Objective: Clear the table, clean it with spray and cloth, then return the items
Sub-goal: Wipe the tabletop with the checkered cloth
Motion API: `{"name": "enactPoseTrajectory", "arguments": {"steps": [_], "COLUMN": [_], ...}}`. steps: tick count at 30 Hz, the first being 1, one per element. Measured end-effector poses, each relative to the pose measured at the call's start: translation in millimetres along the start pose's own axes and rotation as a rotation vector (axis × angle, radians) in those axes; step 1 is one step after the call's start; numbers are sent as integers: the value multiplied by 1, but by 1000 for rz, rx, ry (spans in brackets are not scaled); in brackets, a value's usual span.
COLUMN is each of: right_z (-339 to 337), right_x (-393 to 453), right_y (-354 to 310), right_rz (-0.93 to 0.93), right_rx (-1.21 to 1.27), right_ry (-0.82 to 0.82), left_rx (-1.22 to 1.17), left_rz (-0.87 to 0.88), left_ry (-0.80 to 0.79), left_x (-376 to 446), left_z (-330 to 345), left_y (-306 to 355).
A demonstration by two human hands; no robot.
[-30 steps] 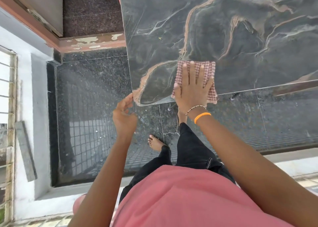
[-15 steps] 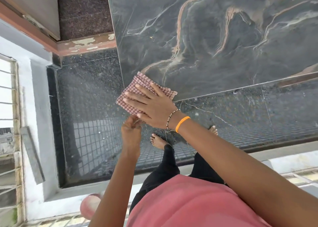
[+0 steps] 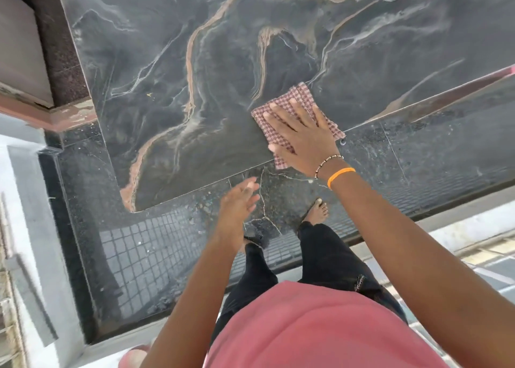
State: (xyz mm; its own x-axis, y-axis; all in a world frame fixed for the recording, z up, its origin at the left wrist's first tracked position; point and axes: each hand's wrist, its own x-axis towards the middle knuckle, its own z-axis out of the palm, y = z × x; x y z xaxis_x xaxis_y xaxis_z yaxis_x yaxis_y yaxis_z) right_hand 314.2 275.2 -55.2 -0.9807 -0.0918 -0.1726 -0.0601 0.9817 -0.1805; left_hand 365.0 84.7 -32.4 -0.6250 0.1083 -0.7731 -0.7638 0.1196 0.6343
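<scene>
Counter (image 3: 211,69): dark marbled slab with tan and white veins; near edge runs diagonally across the view, rounded corner at lower left.
Floor (image 3: 156,245): dark speckled stone below the counter edge, cracked near the bare feet.
Cloth (image 3: 299,100): red-and-white checked, folded, lying flat on the counter at its near edge, one corner overhanging.
Right hand (image 3: 303,139): palm down on the cloth, fingers (image 3: 281,114) straight and spread wide, pressing it to the counter; beaded and orange bands at the wrist.
Left hand (image 3: 237,200): off the counter, just beside its near edge, fingers relaxed and loosely extended, holding nothing; slightly blurred.
</scene>
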Motion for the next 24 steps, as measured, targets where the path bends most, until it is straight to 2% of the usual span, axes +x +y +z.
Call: {"name": "enactPoseTrajectory", "arguments": {"steps": [3, 11, 16, 24], "right_z": [-8, -31, -45, -59], "right_x": [-4, -19, -32, -43], "right_y": [57, 196, 282, 371], "right_rz": [69, 206, 301, 442], "right_rx": [-8, -6, 21, 72], "right_ry": [-1, 4, 53, 90], "left_rx": [168, 436, 572, 644], "left_rz": [23, 234, 333, 372], "left_ry": [-55, -61, -135, -298], "left_x": [-2, 10, 19, 43], "left_z": [51, 179, 250, 339], "left_y": [9, 36, 58, 85]}}
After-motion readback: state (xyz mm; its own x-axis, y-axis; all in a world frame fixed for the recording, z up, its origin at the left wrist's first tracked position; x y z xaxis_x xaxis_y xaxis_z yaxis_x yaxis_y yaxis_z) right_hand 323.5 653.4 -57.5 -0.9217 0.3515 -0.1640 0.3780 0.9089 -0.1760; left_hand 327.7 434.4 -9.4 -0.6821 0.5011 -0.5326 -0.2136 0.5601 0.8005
